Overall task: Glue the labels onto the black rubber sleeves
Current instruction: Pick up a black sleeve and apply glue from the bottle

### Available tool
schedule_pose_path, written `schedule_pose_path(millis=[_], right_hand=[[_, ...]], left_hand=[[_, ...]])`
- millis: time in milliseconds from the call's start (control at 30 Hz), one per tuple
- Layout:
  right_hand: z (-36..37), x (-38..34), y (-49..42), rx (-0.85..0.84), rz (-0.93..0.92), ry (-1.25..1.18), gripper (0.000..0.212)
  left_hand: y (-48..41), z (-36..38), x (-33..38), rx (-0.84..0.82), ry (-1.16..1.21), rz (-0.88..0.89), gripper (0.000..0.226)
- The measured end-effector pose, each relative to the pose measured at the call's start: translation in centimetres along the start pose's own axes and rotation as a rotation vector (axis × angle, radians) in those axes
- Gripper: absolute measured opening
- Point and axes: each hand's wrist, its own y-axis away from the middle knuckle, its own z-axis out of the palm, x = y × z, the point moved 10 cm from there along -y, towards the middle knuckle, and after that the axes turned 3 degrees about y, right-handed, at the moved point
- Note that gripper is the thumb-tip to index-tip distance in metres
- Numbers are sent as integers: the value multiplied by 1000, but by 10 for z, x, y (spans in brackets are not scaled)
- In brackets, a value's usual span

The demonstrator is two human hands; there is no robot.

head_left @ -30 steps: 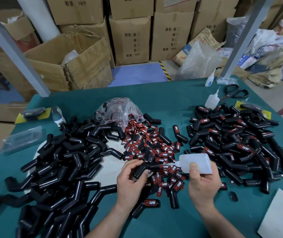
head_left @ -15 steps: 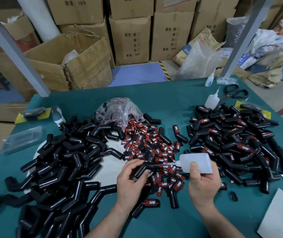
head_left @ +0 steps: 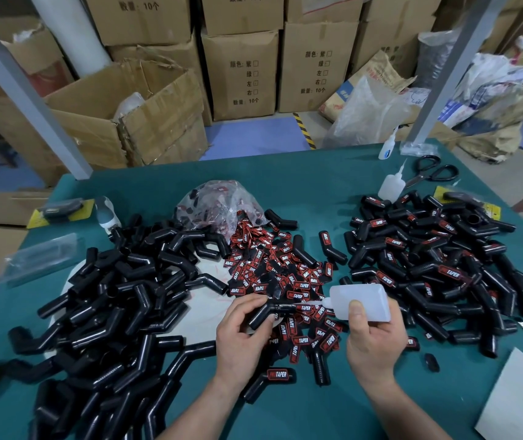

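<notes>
My left hand [head_left: 242, 331] grips a bent black rubber sleeve [head_left: 266, 312] above the table's middle. My right hand [head_left: 373, 338] holds a translucent white glue bottle [head_left: 362, 301] on its side, its nozzle pointing left and touching the sleeve's upper end. Under both hands lies a heap of red-and-black labels [head_left: 273, 274]. A big pile of plain black sleeves [head_left: 120, 300] covers the left of the green table [head_left: 317, 192]. A pile of labelled sleeves [head_left: 438, 265] fills the right.
A clear bag of labels [head_left: 219, 204] sits behind the label heap. Two spare glue bottles [head_left: 392, 184], black scissors [head_left: 433, 171] and yellow-carded packs stand at the back right. White card [head_left: 520, 404] lies front right. Cardboard boxes [head_left: 241, 74] stand beyond the table.
The bottle's nozzle has stayed on the sleeve held in my left hand. Both hands have barely shifted.
</notes>
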Motion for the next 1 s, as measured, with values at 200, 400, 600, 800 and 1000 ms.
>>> schedule_pose_path(millis=[200, 400, 600, 800, 1000], right_hand=[[1, 3, 0, -12, 12, -11, 26], [-3, 7, -1, 27, 38, 2, 21], [0, 6, 0, 0, 25, 3, 29], [1, 0, 0, -3, 13, -3, 29], [3, 2, 0, -26, 6, -14, 29]], left_hand=[[0, 1, -3, -10, 11, -10, 51], [-2, -1, -2, 12, 13, -2, 46], [-1, 1, -6, -10, 33, -26, 32], [-1, 2, -12, -22, 57, -41, 35], [-1, 2, -10, -17, 54, -31, 31]])
